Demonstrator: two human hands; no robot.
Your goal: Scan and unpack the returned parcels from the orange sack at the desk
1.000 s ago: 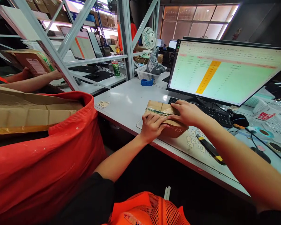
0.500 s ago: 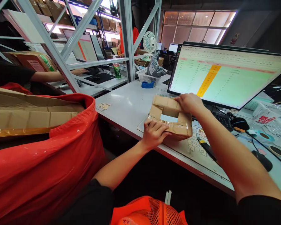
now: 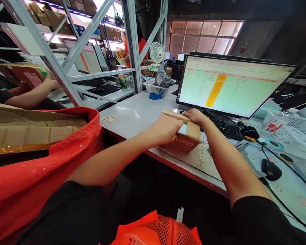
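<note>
At the near edge of the bench (image 3: 132,115), a small cardboard box (image 3: 186,137) rests on a printed mat (image 3: 206,160), its near side just short of the red bench lip. The left hand (image 3: 165,129) lies over the box's left part, fingers closed on the top; the right hand (image 3: 195,115) grips the far top flap. Both hands are clamped on the box, close together. A keyboard (image 3: 225,129) lies just beyond the box under the monitor (image 3: 229,85), so there is little room on the far side. The bench to the left of the box is open as far as a blue tape roll (image 3: 155,96). A red sack (image 3: 40,163) holding flattened cardboard stands near left, apart from the bench.

Against half a second ago, the box sits lower and flatter, its opening is largely covered, and the left hand has moved from the near edge onto the top.
</note>
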